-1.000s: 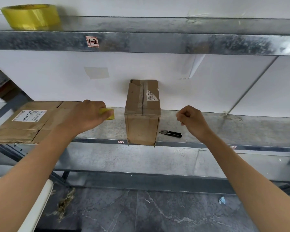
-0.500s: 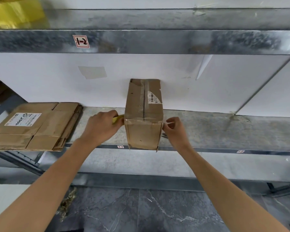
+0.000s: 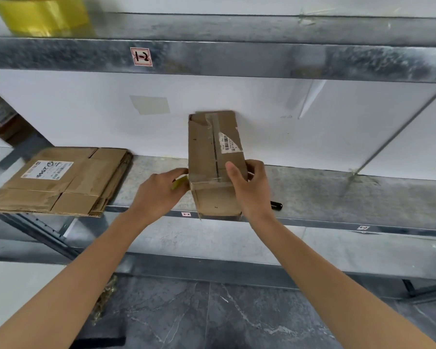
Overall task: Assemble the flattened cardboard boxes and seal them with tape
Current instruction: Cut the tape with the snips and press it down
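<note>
An assembled brown cardboard box [image 3: 212, 152] stands on the metal shelf [image 3: 325, 192], its top seam taped and a barcode label near its right edge. My right hand [image 3: 247, 190] grips the box's near right corner, thumb lying on the top over the tape. My left hand [image 3: 159, 192] is at the box's left side and holds a yellow tape roll [image 3: 179, 183], mostly hidden behind the fingers. A stack of flattened cardboard boxes [image 3: 61, 180] lies on the shelf to the left.
A black cutter [image 3: 276, 205] lies on the shelf just right of the box, partly hidden by my right wrist. A big yellow tape roll [image 3: 43, 13] sits on the upper shelf at top left. White wall behind; grey floor below.
Both hands moved in to the box from either side. My right hand went from beside the box to gripping its near right corner with the thumb on top.
</note>
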